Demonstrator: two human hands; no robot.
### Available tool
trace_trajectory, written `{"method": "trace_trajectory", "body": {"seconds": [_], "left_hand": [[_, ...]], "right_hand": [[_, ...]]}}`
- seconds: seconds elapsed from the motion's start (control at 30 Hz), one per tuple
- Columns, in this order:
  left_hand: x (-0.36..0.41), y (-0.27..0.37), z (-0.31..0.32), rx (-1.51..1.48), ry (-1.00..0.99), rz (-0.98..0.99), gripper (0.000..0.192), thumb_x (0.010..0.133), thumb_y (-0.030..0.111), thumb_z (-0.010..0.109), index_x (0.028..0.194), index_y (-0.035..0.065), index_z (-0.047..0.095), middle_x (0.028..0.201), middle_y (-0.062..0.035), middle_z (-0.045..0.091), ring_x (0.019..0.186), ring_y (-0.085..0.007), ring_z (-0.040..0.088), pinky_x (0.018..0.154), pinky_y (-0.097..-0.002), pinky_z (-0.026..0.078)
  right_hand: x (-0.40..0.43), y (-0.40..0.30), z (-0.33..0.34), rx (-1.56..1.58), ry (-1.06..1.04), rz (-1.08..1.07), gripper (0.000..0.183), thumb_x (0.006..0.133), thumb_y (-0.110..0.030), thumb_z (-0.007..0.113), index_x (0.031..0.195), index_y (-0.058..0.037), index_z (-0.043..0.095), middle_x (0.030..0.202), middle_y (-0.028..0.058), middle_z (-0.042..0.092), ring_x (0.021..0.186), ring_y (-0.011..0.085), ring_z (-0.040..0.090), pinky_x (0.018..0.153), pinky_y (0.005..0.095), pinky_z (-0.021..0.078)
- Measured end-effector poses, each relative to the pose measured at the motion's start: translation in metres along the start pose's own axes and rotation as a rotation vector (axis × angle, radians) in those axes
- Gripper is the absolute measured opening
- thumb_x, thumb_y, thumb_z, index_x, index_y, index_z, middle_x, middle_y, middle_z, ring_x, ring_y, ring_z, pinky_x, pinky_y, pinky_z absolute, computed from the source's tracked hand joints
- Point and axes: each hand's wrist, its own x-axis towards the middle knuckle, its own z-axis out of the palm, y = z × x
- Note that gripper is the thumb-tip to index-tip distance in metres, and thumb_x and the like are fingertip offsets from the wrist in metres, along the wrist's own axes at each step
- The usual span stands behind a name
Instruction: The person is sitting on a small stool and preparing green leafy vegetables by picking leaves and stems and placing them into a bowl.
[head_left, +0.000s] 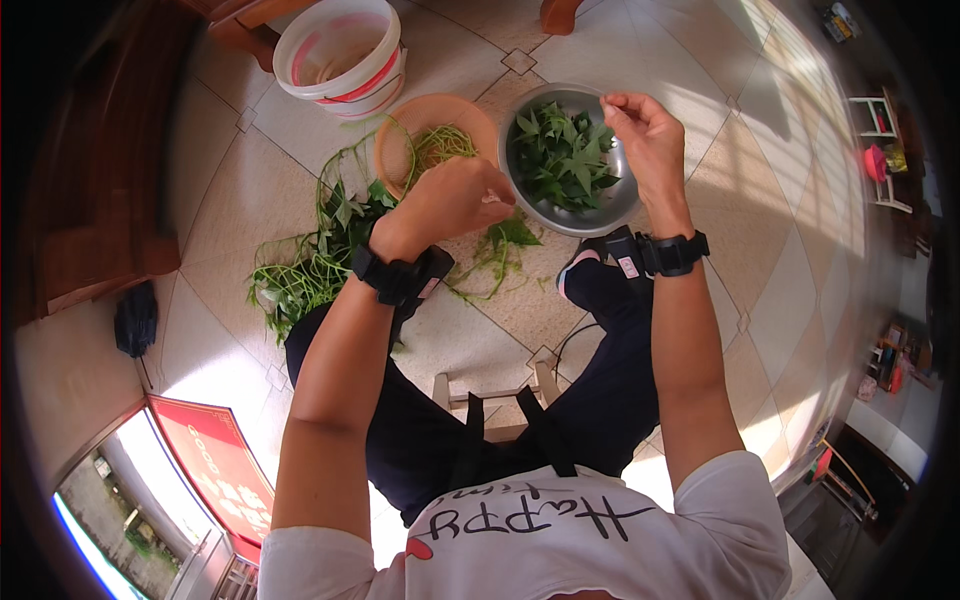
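My left hand (461, 196) is over the near edge of an orange plastic basket (394, 142) that holds thin green stems (444, 142); its fingers are curled, and whether they grip anything cannot be told. My right hand (646, 135) hangs at the right rim of a steel bowl (628, 196), fingertips pinched together, with no item plainly visible between them. Green lobed leaves (566, 161) lie in the bowl. Leafy vines (300, 281) are heaped on the floor left of my left hand, and a leaf with loose stems (514, 231) lies below the bowl and basket.
A white bucket (337, 82) with a red band stands behind the basket. Wooden furniture legs (559, 16) reach the tiled floor at the top. A low stool (495, 394) is between my legs. My shoe (581, 262) is just below the bowl.
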Motion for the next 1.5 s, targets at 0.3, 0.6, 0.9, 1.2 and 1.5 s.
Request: {"method": "trace_trajectory", "body": {"seconds": [0.3, 0.6, 0.9, 1.2, 1.5], "left_hand": [[0.013, 0.02, -0.018, -0.215, 0.49, -0.05, 0.016, 0.072, 0.011, 0.064, 0.081, -0.0019, 0.065, 0.07, -0.0156, 0.063, 0.062, -0.0222, 0.062, 0.059, -0.0285, 0.049], [0.01, 0.034, -0.027, -0.403, 0.742, 0.039, 0.014, 0.067, 0.009, 0.06, 0.074, -0.0026, 0.064, 0.067, -0.0178, 0.061, 0.061, -0.0302, 0.061, 0.058, -0.0336, 0.049], [-0.012, 0.015, -0.045, -0.466, 0.897, 0.013, 0.011, 0.06, 0.006, 0.057, 0.066, -0.0003, 0.063, 0.059, -0.0184, 0.056, 0.055, -0.0334, 0.055, 0.055, -0.0375, 0.046], [-0.031, 0.002, -0.059, -0.482, 0.962, -0.058, 0.012, 0.062, 0.008, 0.056, 0.067, 0.0003, 0.064, 0.063, -0.0189, 0.058, 0.06, -0.0345, 0.057, 0.059, -0.0397, 0.047], [-0.034, 0.004, -0.062, -0.449, 0.942, -0.058, 0.012, 0.063, 0.008, 0.056, 0.068, 0.0001, 0.064, 0.063, -0.0185, 0.059, 0.061, -0.0336, 0.058, 0.059, -0.0392, 0.048]], "right_hand": [[-0.02, 0.034, 0.031, -0.084, -0.241, 0.121, 0.011, 0.079, -0.004, 0.059, 0.088, 0.0024, 0.059, 0.079, 0.0038, 0.062, 0.069, 0.0071, 0.055, 0.064, 0.0195, 0.0444], [-0.019, 0.096, 0.122, 0.124, -0.508, 0.31, 0.016, 0.083, -0.004, 0.054, 0.099, -0.0003, 0.054, 0.089, 0.0045, 0.059, 0.073, 0.0095, 0.057, 0.066, 0.0226, 0.0471], [-0.057, 0.198, 0.236, 0.162, -0.598, 1.121, 0.017, 0.086, -0.013, 0.055, 0.099, -0.0044, 0.052, 0.095, 0.0079, 0.059, 0.079, 0.0158, 0.056, 0.064, 0.0281, 0.047], [-0.095, 0.223, 0.313, 0.182, -0.5, 1.342, 0.029, 0.085, -0.024, 0.057, 0.102, -0.0017, 0.051, 0.117, 0.0118, 0.044, 0.102, 0.0223, 0.046, 0.084, 0.0355, 0.0418], [-0.084, 0.199, 0.292, 0.36, -0.622, 1.21, 0.02, 0.088, -0.022, 0.054, 0.097, -0.0053, 0.053, 0.101, 0.0082, 0.05, 0.093, 0.0194, 0.05, 0.075, 0.0329, 0.0431]]}}
